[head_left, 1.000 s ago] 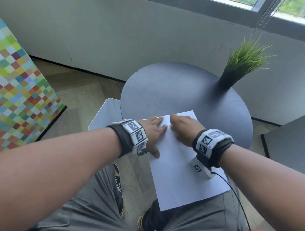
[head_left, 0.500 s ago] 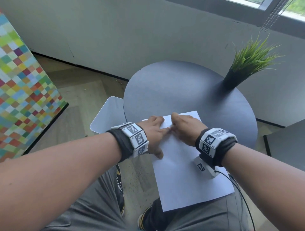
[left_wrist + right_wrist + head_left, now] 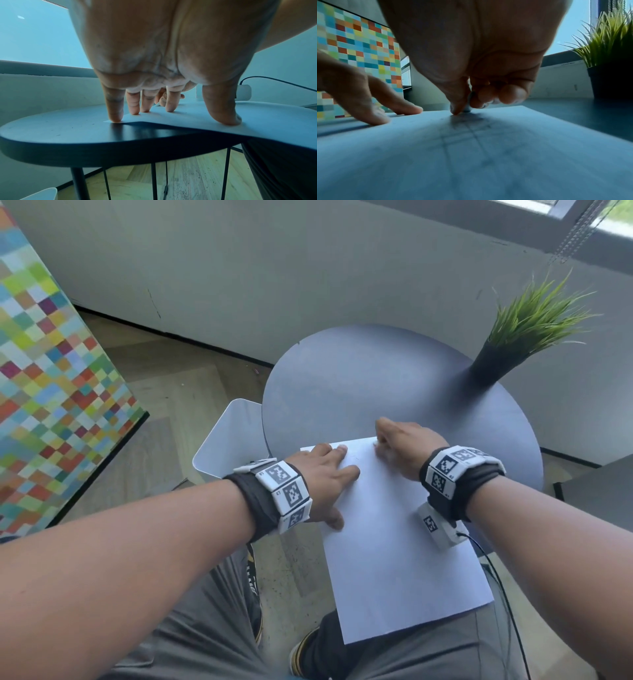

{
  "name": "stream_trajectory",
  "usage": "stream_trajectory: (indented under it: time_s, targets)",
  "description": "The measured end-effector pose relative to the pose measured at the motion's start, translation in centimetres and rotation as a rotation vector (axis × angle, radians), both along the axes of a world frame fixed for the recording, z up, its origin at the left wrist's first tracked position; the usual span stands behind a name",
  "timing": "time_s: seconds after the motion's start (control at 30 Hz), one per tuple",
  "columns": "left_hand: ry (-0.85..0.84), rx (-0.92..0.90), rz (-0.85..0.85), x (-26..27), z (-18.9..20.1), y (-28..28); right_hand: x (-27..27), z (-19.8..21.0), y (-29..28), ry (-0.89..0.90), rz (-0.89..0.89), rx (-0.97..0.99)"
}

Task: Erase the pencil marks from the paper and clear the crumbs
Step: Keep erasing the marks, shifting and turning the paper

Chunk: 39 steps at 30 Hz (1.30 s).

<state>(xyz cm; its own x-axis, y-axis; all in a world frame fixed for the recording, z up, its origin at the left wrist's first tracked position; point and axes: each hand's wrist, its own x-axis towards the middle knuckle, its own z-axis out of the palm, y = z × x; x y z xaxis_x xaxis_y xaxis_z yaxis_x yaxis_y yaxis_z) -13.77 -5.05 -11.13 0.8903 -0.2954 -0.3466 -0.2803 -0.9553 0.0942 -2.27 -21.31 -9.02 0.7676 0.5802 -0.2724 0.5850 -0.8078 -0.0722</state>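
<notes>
A white sheet of paper (image 3: 394, 549) lies on the round dark table (image 3: 359, 378) and overhangs its near edge above my lap. My left hand (image 3: 325, 474) presses flat on the sheet's far left corner, its straight fingers (image 3: 115, 108) spread on the paper (image 3: 188, 117). My right hand (image 3: 400, 446) sits at the sheet's far edge with curled fingers. In the right wrist view the right hand (image 3: 462, 106) pinches a small pale eraser (image 3: 468, 108) against the paper (image 3: 471, 155). Faint pencil lines (image 3: 462, 134) show just in front of it.
A black pot of green grass (image 3: 524, 337) stands at the table's far right. A white bin (image 3: 233, 440) sits on the floor left of the table. A colourful chequered panel (image 3: 58, 378) leans at far left. A cable (image 3: 496, 577) hangs from my right wrist.
My right hand has slid to the right along the paper's far edge, away from the left hand. The left hand stays pressed on the same corner.
</notes>
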Motion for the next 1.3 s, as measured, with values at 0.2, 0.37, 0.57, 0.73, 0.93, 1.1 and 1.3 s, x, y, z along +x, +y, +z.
stream_trajectory:
  time_s: [0.2,0.37,0.57,0.73,0.93,1.1,1.3]
  targets:
    - [0.022,-0.014,0.005,0.0,0.0,0.0,-1.3,-0.4,0.9,0.057,0.077,0.004]
    - [0.029,-0.006,0.009,-0.1,0.0,0.0,-0.6,0.2,-0.4,0.035,0.037,-0.002]
    - [0.028,-0.007,0.006,0.0,0.1,-0.1,-1.2,-0.2,-0.8,-0.012,0.032,-0.064]
    - [0.032,0.002,0.009,0.0,-0.1,-0.1,-1.7,-0.1,-0.1,0.066,0.101,-0.030]
    - [0.037,-0.003,0.003,0.0,-0.1,0.0,0.5,-0.1,-1.4,0.043,-0.077,-0.018]
    - [0.049,0.014,-0.002,0.0,0.1,-0.1,-2.7,-0.5,-0.1,0.166,0.180,-0.020]
    - [0.040,0.007,0.000,-0.1,-0.2,-0.1,0.0,0.6,-1.8,0.025,-0.009,-0.062]
